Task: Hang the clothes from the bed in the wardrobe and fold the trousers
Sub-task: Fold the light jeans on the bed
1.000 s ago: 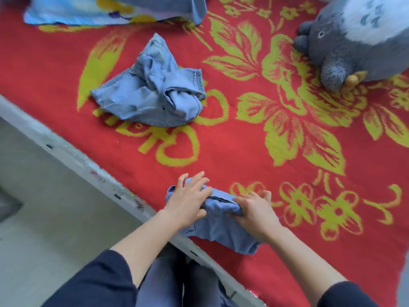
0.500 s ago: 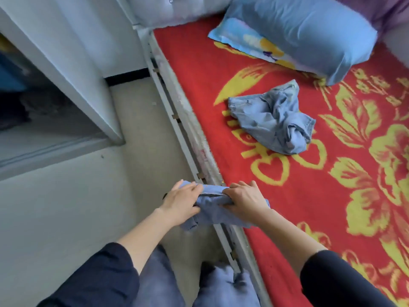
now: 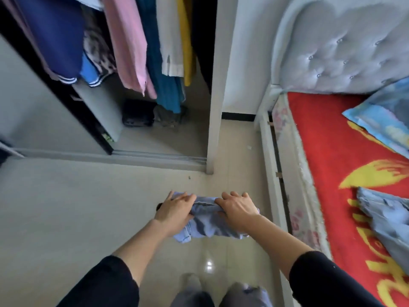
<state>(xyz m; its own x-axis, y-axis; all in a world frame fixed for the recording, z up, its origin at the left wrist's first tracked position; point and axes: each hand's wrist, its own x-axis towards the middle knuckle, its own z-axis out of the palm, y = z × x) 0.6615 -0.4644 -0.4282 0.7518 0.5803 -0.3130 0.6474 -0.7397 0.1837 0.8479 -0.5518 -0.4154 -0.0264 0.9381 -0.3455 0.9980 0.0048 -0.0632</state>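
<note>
Folded trousers (image 3: pixel 205 222) held above floor (image 3: pixel 66 207), between open wardrobe (image 3: pixel 213 96) and bed (image 3: pixel 321 151).
Left grip (image 3: pixel 174 210), right grip (image 3: pixel 238 210): one clamped on each end of the bundle. In wardrobe: at least six hanging garments (image 3: pixel 126 41), one dark bag (image 3: pixel 138 113). On bed: one crumpled denim piece (image 3: pixel 385 218), one pillow (image 3: pixel 380 122).

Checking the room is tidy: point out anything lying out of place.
A pair of jeans lies crumpled, unfolded, on the red blanket. A dark heap lies on the wardrobe floor under the hanging clothes.
</note>
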